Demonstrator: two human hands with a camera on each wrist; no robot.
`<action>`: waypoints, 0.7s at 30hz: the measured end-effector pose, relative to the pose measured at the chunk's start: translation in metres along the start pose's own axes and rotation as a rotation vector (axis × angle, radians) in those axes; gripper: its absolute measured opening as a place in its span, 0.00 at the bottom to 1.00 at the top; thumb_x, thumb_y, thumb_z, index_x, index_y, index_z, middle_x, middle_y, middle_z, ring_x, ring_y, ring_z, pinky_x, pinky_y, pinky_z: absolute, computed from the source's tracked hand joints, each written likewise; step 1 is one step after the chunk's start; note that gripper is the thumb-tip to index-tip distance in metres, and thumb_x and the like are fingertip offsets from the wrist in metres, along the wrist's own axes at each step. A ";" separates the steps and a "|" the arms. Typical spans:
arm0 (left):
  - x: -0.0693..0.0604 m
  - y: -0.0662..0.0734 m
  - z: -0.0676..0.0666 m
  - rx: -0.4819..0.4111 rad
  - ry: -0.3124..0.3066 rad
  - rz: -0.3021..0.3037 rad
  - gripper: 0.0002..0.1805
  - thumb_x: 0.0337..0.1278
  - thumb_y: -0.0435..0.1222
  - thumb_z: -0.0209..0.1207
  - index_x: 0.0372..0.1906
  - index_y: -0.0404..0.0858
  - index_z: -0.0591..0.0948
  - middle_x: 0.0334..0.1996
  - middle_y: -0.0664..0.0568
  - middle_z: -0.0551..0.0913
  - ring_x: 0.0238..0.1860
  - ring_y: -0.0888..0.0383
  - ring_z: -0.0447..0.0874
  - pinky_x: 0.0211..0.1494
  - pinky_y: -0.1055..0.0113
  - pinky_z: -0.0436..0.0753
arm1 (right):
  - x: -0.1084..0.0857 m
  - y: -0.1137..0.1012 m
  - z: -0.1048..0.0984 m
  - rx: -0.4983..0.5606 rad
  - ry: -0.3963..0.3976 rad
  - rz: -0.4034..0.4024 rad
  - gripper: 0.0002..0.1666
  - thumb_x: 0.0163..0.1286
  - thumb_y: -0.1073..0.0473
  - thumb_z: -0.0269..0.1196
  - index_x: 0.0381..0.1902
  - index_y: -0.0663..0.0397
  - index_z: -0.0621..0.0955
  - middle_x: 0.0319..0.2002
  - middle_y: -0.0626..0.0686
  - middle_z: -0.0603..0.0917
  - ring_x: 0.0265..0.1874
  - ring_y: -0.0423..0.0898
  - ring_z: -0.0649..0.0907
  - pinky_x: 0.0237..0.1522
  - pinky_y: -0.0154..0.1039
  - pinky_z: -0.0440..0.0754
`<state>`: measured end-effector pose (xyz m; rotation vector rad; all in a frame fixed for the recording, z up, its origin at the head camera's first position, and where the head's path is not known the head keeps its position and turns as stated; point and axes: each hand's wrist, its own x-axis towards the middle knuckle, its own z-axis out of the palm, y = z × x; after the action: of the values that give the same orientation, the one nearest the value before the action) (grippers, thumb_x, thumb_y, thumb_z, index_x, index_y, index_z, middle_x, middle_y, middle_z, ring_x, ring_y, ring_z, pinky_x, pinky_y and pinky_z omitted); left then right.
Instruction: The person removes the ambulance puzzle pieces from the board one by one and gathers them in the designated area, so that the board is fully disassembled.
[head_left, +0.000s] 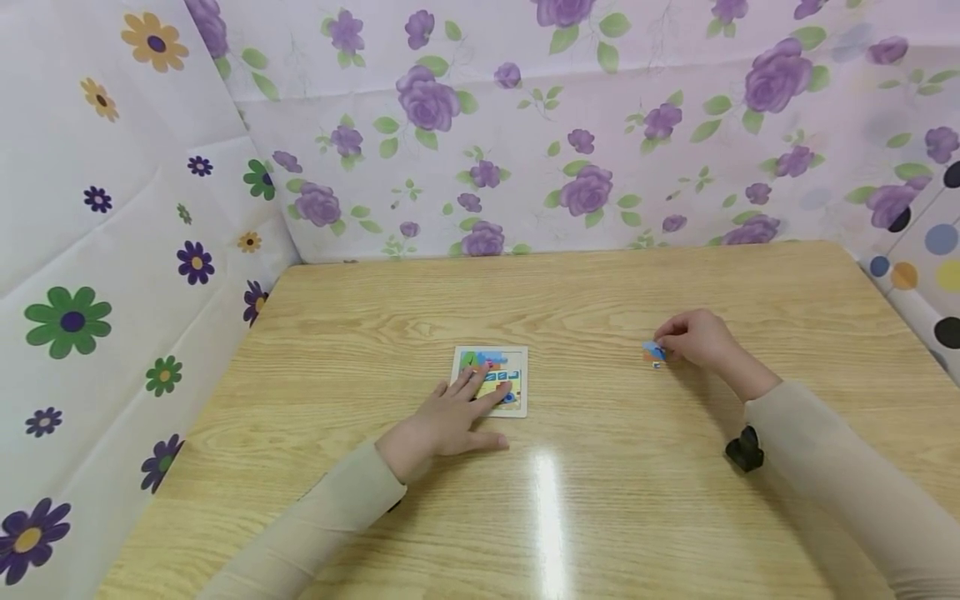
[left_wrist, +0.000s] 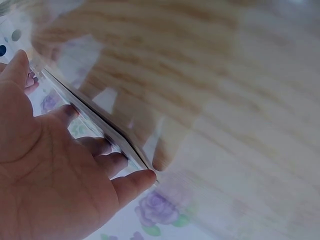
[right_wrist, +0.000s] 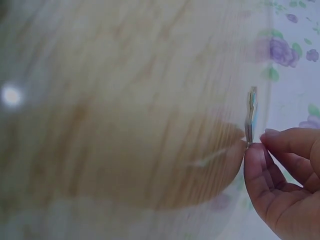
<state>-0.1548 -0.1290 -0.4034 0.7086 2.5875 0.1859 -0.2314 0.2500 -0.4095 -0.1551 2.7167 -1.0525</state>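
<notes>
A small square jigsaw puzzle (head_left: 522,360) with a white frame and a colourful picture lies on the table left of centre. My left hand (head_left: 452,417) rests over it, fingers spread and fairly straight, covering part of the picture. In the left wrist view, the fingertips of the left hand (left_wrist: 60,170) touch the thin puzzle board (left_wrist: 117,137), seen edge-on. Further right, my right hand (head_left: 697,340) pinches the edge of a blue and orange puzzle piece (head_left: 651,350) between thumb and finger. The right wrist view shows that piece (right_wrist: 251,112) edge-on at the fingertips of the right hand (right_wrist: 285,175).
A wood-grain table (head_left: 375,308) with a glossy surface carries everything. Flowered cloth (head_left: 525,150) hangs along its back edge, and more patterned cloth (head_left: 112,250) stands on the left. A dark object (head_left: 745,450) is at the right sleeve.
</notes>
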 end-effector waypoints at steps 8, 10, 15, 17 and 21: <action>0.000 -0.001 0.002 0.011 0.008 -0.004 0.43 0.59 0.65 0.48 0.76 0.58 0.48 0.77 0.49 0.32 0.76 0.48 0.31 0.74 0.41 0.46 | -0.004 -0.013 0.002 -0.074 0.056 -0.024 0.16 0.69 0.59 0.58 0.44 0.68 0.82 0.36 0.62 0.84 0.29 0.48 0.80 0.30 0.37 0.76; 0.000 -0.001 0.002 0.017 0.008 -0.008 0.43 0.59 0.65 0.47 0.75 0.58 0.48 0.77 0.49 0.32 0.76 0.47 0.31 0.74 0.41 0.46 | -0.004 -0.017 0.002 -0.075 0.059 -0.038 0.16 0.69 0.59 0.58 0.44 0.67 0.83 0.39 0.63 0.84 0.32 0.50 0.81 0.32 0.39 0.77; 0.000 -0.001 0.002 0.021 0.007 -0.011 0.43 0.59 0.65 0.46 0.76 0.58 0.47 0.76 0.49 0.32 0.76 0.45 0.31 0.74 0.42 0.46 | -0.004 -0.026 0.005 -0.063 0.058 -0.079 0.16 0.69 0.59 0.58 0.44 0.67 0.83 0.40 0.63 0.84 0.34 0.51 0.81 0.35 0.42 0.79; 0.001 -0.002 0.002 0.021 0.009 -0.016 0.43 0.59 0.65 0.46 0.76 0.58 0.46 0.76 0.48 0.32 0.76 0.45 0.31 0.74 0.42 0.45 | -0.003 -0.030 0.007 -0.055 0.055 -0.092 0.15 0.69 0.59 0.58 0.44 0.67 0.83 0.40 0.63 0.84 0.34 0.51 0.81 0.37 0.44 0.80; 0.001 -0.004 0.000 0.018 0.016 -0.040 0.44 0.59 0.66 0.46 0.76 0.58 0.46 0.77 0.48 0.33 0.76 0.46 0.30 0.74 0.42 0.44 | -0.002 -0.040 0.011 -0.007 0.033 -0.095 0.16 0.70 0.58 0.58 0.45 0.67 0.82 0.40 0.63 0.84 0.34 0.51 0.82 0.36 0.44 0.82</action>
<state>-0.1570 -0.1322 -0.4049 0.6635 2.6197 0.1571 -0.2262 0.2136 -0.3903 -0.2735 2.7672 -1.0801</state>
